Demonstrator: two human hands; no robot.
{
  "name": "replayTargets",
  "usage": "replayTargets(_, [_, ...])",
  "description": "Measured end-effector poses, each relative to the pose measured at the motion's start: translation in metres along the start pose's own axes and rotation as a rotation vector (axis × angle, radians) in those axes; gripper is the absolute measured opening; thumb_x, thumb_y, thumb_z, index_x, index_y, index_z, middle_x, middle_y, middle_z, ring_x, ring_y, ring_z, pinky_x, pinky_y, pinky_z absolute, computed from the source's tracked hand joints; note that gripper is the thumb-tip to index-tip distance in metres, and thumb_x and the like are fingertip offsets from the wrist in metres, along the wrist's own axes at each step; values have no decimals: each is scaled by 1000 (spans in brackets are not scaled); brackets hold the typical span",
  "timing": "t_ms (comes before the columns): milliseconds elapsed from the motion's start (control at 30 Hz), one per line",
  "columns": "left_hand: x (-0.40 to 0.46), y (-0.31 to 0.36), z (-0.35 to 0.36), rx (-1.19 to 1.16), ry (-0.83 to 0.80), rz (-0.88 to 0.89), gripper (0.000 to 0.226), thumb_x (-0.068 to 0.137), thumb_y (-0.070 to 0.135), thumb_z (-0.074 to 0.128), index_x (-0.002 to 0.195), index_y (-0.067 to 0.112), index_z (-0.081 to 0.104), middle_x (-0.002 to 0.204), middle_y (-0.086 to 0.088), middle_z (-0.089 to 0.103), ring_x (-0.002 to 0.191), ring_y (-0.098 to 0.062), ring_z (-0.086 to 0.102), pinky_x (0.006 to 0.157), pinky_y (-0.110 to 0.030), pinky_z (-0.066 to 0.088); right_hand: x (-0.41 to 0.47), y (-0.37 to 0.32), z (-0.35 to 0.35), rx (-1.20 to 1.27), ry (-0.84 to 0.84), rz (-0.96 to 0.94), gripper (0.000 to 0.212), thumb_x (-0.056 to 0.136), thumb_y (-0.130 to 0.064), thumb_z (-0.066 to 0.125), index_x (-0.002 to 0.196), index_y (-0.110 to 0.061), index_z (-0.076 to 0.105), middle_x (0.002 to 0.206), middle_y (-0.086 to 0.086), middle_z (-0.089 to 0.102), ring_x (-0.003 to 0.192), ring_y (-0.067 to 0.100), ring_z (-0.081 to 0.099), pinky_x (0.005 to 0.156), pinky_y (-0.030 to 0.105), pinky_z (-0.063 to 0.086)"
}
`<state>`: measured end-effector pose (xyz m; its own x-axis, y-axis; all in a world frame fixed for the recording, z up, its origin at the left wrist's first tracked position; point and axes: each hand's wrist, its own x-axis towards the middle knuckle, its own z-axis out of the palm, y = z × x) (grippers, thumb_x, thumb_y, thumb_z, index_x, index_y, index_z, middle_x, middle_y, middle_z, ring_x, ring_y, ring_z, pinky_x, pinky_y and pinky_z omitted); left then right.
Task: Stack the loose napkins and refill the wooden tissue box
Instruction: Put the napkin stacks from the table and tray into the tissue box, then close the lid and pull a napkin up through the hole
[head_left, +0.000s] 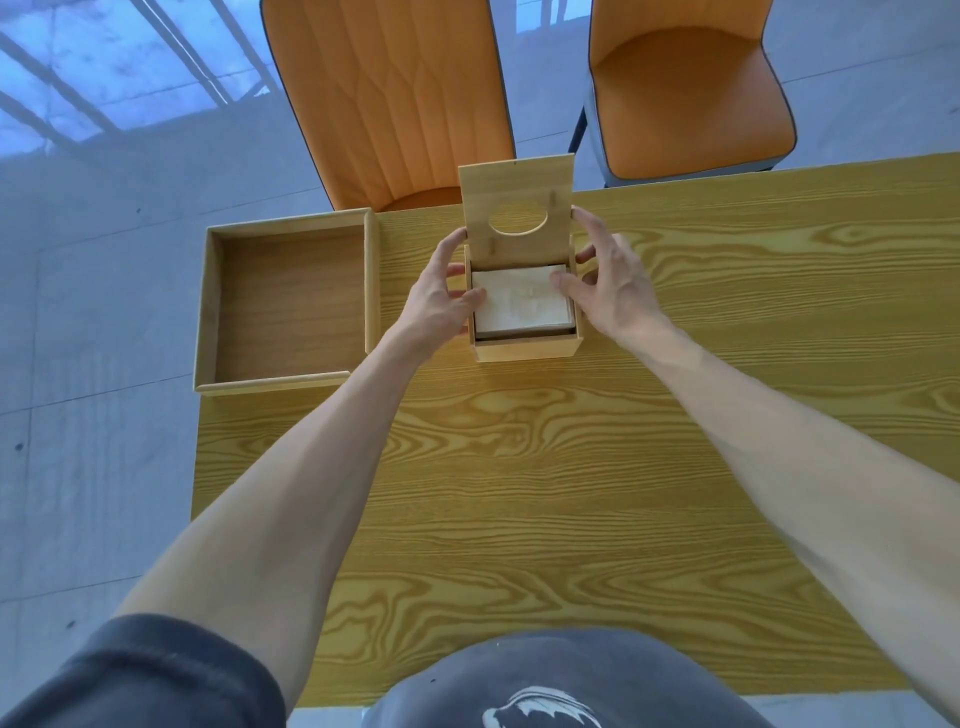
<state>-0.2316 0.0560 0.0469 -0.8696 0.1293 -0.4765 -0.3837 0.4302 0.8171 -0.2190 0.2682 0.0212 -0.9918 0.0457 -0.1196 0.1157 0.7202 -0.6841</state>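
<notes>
The wooden tissue box (524, 349) stands on the table with its hinged lid (517, 200) raised upright; the lid has an oval hole. A stack of white napkins (519, 302) fills the box almost to the rim. My left hand (441, 293) is at the box's left side, thumb resting on the stack's left edge. My right hand (608, 283) is at the right side, thumb on the stack's right edge, fingers spread behind the box near the lid.
An empty shallow wooden tray (288, 299) sits left of the box at the table's left edge. The wood-grain table (571, 467) stretches toward me. Two orange chairs (395, 98) (685, 98) stand beyond the far edge.
</notes>
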Motion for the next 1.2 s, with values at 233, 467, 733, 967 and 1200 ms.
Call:
replayTargets(233, [0,-2,0,-62,14,19,58,94,6,62,138,36,38,130,-2,50,91,-8,65,61,-29,61,-6,4,-2,104,25,-23,57,91,-38,67,139,-29,37,118,6,58,73,17,62,79,38,57])
replayTargets(467, [-2,-4,-2,-147,19,-44,36,98,12,56,129,29,50,132,0,57,100,-14,65,73,-35,61,-18,8,-11,136,-20,-43,34,101,-41,48,131,-25,51,132,10,60,98,24,69,82,42,57])
replayTargets(733, [-6,8,-4,-331,-74,-241,63,78,72,56,129,35,58,146,-7,51,125,-32,55,98,-62,46,-20,-9,-28,375,-86,196,60,89,-75,37,113,-31,70,124,2,68,115,18,62,94,50,54])
replayTargets(967, [-22,-3,-3,-300,6,-220,44,87,45,69,128,33,59,125,2,64,109,-19,64,89,-43,57,-33,-5,-34,603,-147,276,35,87,-35,70,120,-23,66,123,3,70,106,14,68,80,38,62])
replayTargets(1200, [-39,-14,7,-346,64,-207,44,88,37,71,129,26,59,122,-3,66,111,-21,66,89,-41,58,-42,-2,-31,595,-111,275,44,87,-29,73,126,-16,61,115,4,72,98,14,70,69,30,62])
